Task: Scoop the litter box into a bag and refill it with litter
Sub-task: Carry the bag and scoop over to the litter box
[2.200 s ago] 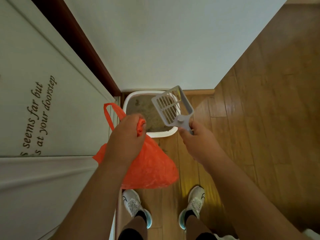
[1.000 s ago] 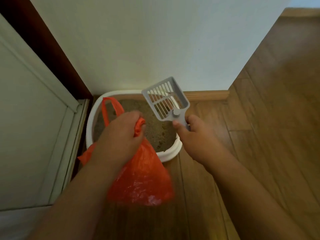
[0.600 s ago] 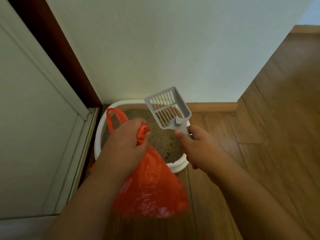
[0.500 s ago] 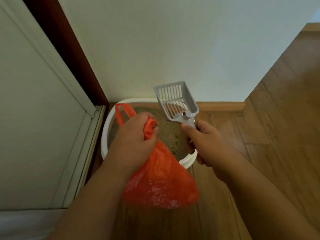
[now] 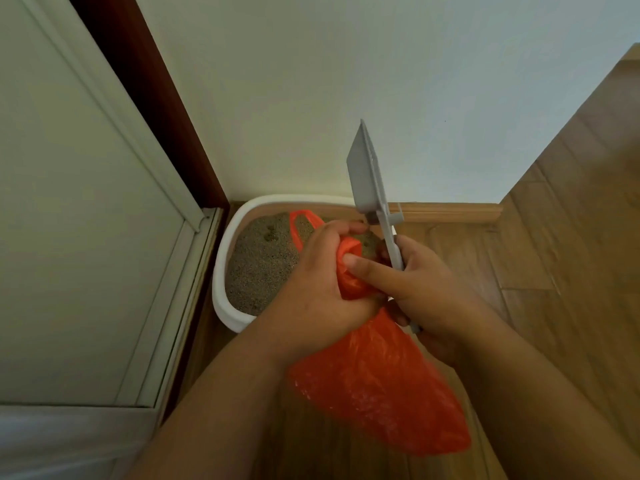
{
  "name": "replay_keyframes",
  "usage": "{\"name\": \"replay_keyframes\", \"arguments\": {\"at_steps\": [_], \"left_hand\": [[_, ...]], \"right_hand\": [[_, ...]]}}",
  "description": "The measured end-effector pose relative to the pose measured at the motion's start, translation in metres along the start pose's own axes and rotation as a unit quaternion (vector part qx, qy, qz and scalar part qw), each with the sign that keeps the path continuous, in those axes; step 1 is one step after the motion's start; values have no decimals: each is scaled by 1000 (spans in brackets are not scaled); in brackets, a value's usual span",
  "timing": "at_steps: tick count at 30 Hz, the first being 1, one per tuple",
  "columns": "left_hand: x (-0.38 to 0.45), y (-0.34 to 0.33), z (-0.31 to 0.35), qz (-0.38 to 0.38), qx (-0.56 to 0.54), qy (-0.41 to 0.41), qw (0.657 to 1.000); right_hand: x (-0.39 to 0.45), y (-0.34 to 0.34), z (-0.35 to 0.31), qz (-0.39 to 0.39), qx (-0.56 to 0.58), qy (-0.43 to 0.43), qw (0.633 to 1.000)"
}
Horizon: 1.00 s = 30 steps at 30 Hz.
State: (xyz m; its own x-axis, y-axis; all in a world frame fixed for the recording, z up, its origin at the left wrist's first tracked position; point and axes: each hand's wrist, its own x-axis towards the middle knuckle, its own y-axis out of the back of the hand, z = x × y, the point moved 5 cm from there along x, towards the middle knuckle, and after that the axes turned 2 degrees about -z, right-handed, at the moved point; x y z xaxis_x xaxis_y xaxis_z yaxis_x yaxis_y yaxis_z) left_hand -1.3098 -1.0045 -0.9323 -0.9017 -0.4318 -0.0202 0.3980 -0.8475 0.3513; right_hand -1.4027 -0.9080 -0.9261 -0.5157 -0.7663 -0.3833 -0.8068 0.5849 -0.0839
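A white litter box (image 5: 221, 271) with brownish-grey litter (image 5: 263, 268) stands on the floor in the corner against the wall. In front of it my left hand (image 5: 318, 285) grips the bunched top of an orange plastic bag (image 5: 377, 393), which hangs below my wrists; one handle loop sticks up over the litter. My right hand (image 5: 426, 289) holds the handle of a grey slotted scoop (image 5: 367, 174), which stands upright and edge-on. The right thumb reaches across and touches the bag's gathered neck beside my left hand.
A white door panel (image 5: 86, 220) with a dark brown frame (image 5: 152, 98) runs along the left. The white wall (image 5: 346, 81) rises behind the box, with a wooden skirting board (image 5: 450, 213). Wood flooring (image 5: 571, 254) stretches to the right.
My hands have come together over the box's near edge. The scoop has turned from face-on to upright and edge-on, and my right thumb now touches the bag's neck. The view has come closer.
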Motion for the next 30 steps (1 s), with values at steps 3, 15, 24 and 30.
{"name": "replay_keyframes", "arguments": {"at_steps": [3, 15, 24, 30], "left_hand": [[1, 0, 0, -13, 9, -17, 1000], [6, 18, -20, -14, 102, 122, 987], [3, 14, -13, -27, 67, 54, 996], [2, 15, -16, -20, 15, 72, 997]], "right_hand": [[3, 9, 3, 21, -59, 9, 998], [12, 42, 1, 111, -39, 13, 993], [11, 27, 5, 69, -109, 3, 992], [9, 38, 1, 64, -51, -11, 997]]}}
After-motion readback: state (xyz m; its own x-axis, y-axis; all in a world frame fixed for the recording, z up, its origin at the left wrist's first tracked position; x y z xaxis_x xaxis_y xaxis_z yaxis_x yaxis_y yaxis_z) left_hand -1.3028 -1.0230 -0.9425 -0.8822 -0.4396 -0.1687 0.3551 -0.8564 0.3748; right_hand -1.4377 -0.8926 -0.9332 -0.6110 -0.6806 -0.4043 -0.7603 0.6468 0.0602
